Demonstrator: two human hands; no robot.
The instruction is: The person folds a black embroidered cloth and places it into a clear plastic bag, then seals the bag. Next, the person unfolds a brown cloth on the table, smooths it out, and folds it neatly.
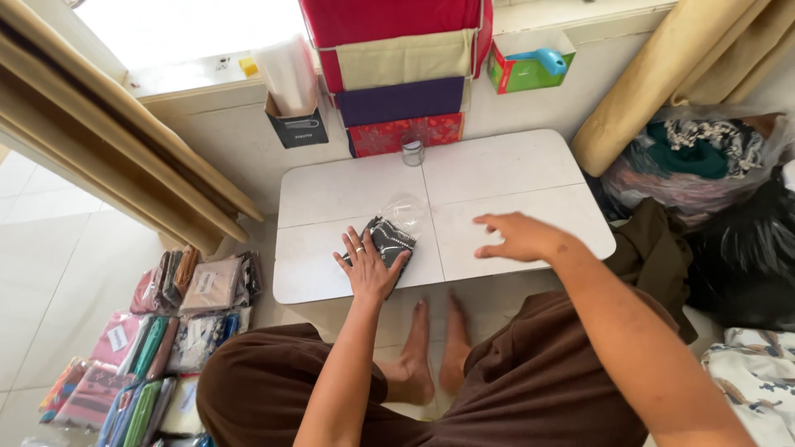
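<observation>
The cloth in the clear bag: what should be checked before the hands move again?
1. Left hand flat on the dark patterned cloth: ok.
2. Cloth fully inside the clear bag: cannot tell; the bag's loose end sticks out past the cloth.
3. Right hand empty, fingertips on the white table: ok.
4. Small glass jar at the table's far edge, apart from both hands: ok.
5. Cloth lying wholly on the table: cannot tell; the left hand hides the part nearest the front edge.
</observation>
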